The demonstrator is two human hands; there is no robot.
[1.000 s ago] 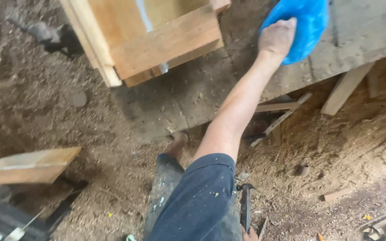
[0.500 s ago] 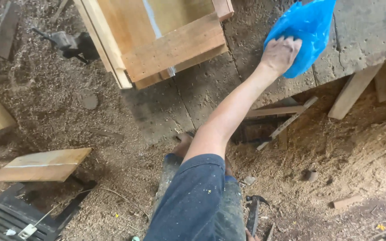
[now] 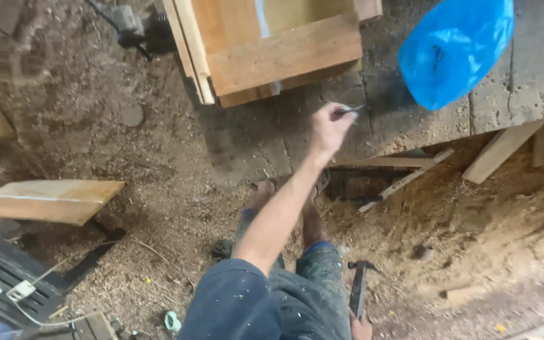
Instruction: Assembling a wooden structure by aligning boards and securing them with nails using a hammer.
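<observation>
My left hand (image 3: 330, 129) is stretched out over a worn grey wooden workbench (image 3: 524, 82), fingers pinched on a small dark nail-like piece (image 3: 349, 111). A crumpled blue plastic bag (image 3: 454, 51) lies on the bench to the right of that hand, apart from it. A pale wooden frame (image 3: 284, 55) made of boards rests on the bench just above and left of the hand. At the bottom edge my right hand (image 3: 361, 328) grips the handle of a dark claw hammer (image 3: 357, 286), head up, beside my leg.
The ground is covered in sawdust (image 3: 486, 252). A loose board (image 3: 48, 200) lies at the left, a black slatted crate (image 3: 7, 283) with a white cable at the lower left. Timber offcuts (image 3: 404, 179) lean under the bench. A power tool (image 3: 130, 22) lies at the top left.
My left hand has come away from the blue bag, moving left and down, and now pinches a small dark piece. The view has shifted, bringing the hammer into sight.
</observation>
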